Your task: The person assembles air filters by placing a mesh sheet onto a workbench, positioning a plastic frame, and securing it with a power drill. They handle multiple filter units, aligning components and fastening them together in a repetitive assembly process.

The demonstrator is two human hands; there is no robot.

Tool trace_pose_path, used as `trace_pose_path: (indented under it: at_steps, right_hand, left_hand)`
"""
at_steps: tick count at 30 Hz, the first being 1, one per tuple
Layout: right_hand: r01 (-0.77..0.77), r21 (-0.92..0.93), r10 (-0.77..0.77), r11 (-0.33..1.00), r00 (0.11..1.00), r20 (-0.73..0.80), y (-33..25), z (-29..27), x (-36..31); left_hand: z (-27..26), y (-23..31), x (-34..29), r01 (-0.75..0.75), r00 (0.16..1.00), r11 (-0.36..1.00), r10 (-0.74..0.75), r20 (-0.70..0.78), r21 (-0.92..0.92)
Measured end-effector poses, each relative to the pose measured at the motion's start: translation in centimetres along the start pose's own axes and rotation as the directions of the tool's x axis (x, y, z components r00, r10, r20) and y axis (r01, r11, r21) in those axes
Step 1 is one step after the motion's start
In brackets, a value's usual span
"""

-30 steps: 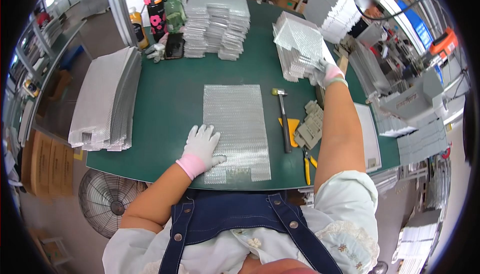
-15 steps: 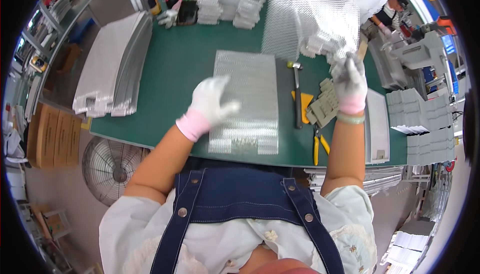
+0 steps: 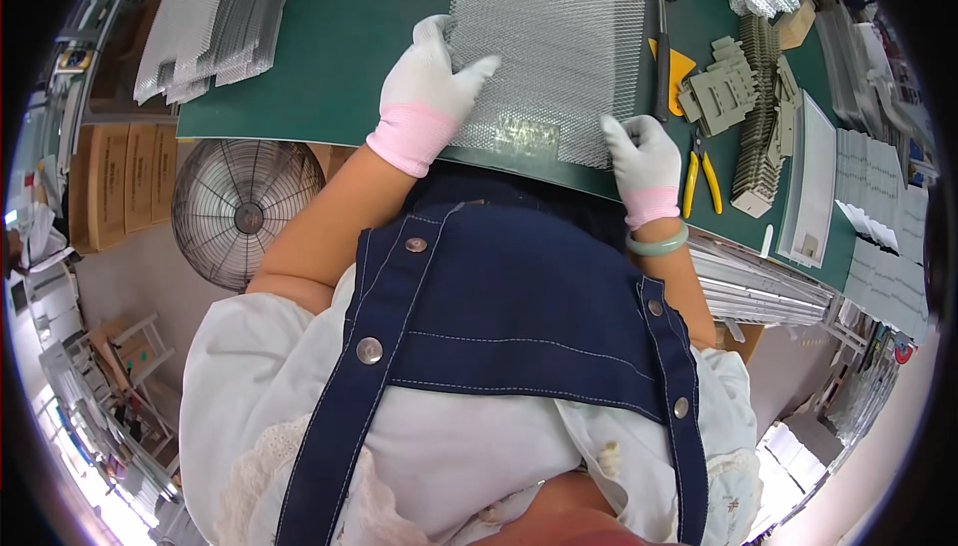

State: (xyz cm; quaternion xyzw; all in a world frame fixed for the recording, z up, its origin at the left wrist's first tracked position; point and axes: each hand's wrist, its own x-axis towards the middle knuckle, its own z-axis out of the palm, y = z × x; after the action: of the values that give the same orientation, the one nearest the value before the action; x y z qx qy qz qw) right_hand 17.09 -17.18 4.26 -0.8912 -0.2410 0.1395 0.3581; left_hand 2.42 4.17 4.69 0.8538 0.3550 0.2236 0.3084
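A silver metal mesh sheet (image 3: 549, 37) lies on the green table mat (image 3: 349, 37) straight ahead of me. My left hand (image 3: 431, 87), in a white glove with a pink cuff, rests flat on the sheet's near left corner. My right hand (image 3: 639, 157), gloved the same way, touches the sheet's near right corner with fingers bent at its edge. A green bangle sits on my right wrist. Under the top sheet a second mesh layer shows at the near edge.
A hammer (image 3: 661, 37), a yellow scraper (image 3: 679, 72), yellow-handled pliers (image 3: 699, 177) and grey plastic parts (image 3: 728, 97) lie right of the sheet. Stacked mesh sheets (image 3: 215, 17) sit at the left. A floor fan (image 3: 244, 212) and cardboard boxes (image 3: 110, 187) stand below the table edge.
My right hand came back from the far stack with a mesh sheet and laid it on the one in front. Both hands now rest at its near corners. The view tilted down.
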Motion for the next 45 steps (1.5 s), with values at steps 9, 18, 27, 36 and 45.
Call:
trace_pose_path:
  at_steps: [9,18,27,36,45]
  right_hand:
    - [0.034,-0.325,0.016,0.945,0.988,0.152,0.2,1.4,1.7]
    - [0.032,-0.306,0.050,0.952,0.965,0.257,1.5,0.9,2.8]
    - [0.054,-0.431,0.046,0.901,0.975,0.218,0.0,1.6,1.7]
    - [0.054,-0.397,0.050,0.916,0.968,0.247,0.1,1.3,2.4]
    - [0.171,-0.413,-0.159,0.895,0.985,0.063,1.7,2.5,0.6]
  left_hand:
    - [2.3,-1.9,0.5,0.051,0.991,0.981,-0.073,0.113,0.190]
    - [0.9,-1.4,1.7,0.154,0.950,0.973,-0.193,0.246,0.169]
    - [1.5,-0.8,1.4,0.141,0.945,0.952,-0.211,0.250,0.272]
    - [0.9,-0.3,2.1,0.149,0.929,0.948,-0.232,0.289,0.282]
    - [2.2,-2.2,-0.1,-0.033,0.991,0.977,0.006,0.131,0.209]
